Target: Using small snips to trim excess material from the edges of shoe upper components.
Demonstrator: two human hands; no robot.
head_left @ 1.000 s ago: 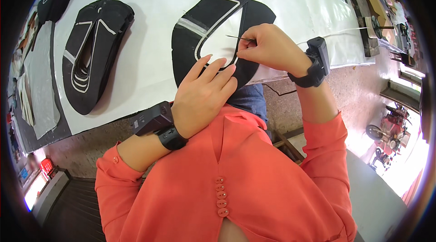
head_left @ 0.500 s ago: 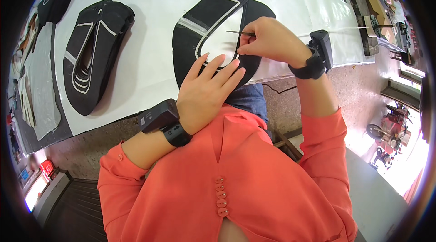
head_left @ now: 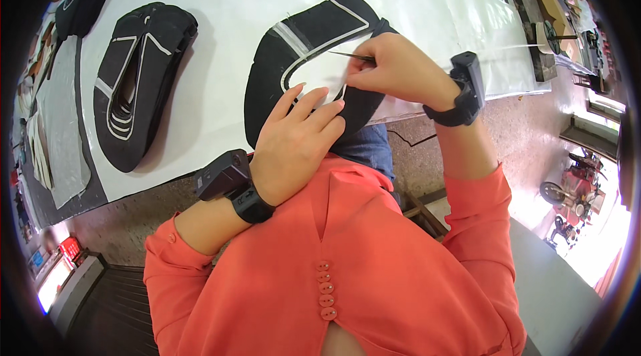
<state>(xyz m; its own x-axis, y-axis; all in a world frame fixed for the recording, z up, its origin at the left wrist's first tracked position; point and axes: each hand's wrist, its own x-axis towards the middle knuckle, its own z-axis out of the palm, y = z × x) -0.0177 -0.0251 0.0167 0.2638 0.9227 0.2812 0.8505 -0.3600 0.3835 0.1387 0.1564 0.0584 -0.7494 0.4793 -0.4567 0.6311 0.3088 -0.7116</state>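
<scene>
The fingers [head_left: 366, 70] of the right hand [head_left: 394, 72] are pinched tight on a thin dark pointed tool [head_left: 350, 56], its tip aimed left over the pale inner area of a black shoe-upper piece [head_left: 304, 42] with white edge trim. The left hand [head_left: 294, 142] lies flat with fingers [head_left: 314, 105] spread and extended, gripping nothing, pressing down on the near part of that same piece to keep it from shifting. The piece lies on the white worktop [head_left: 220, 15], near its front edge, right before the person.

The step in hand looks like fine work along the white trim line, with the tool at the curve of the opening. The next move probably calls for steady downward pressure from the left palm and a small, controlled stroke of the tool tip following the trim.

Farther left lies a stack of similar black cut pieces [head_left: 137, 82], well apart. Both wrists carry black strapped devices [head_left: 230, 179].
</scene>
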